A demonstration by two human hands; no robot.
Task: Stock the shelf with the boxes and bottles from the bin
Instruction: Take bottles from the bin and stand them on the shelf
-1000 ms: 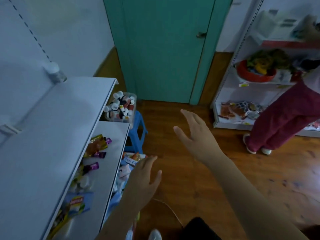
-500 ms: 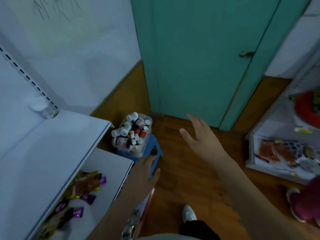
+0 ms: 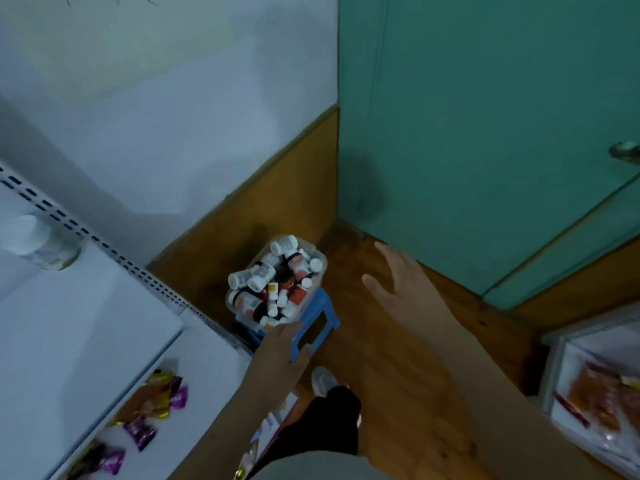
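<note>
A clear plastic bin [image 3: 320, 263] full of several white-capped bottles [image 3: 263, 277] stands on a blue stool [image 3: 320, 318] in the corner by the wall. My left hand [image 3: 280, 358] reaches toward the stool's near edge, fingers relaxed and holding nothing. My right hand [image 3: 398, 282] hovers above the floor to the right of the bin, fingers spread, empty. The white shelf [image 3: 79, 334] runs along the left, with one white bottle [image 3: 38, 244] at its back edge.
A lower shelf board [image 3: 204, 362] carries purple and gold snack packets [image 3: 156, 403]. A teal door [image 3: 485, 133] closes off the far side. Another white shelf [image 3: 561, 358] with packaged goods stands at the right. Wooden floor [image 3: 398, 393] lies between; my leg and shoe [image 3: 322, 379] are below.
The view has swung left and closer to the corner; the bin on the stool is now nearer. My left hand has reached forward to the stool's edge. The other person has left the view.
</note>
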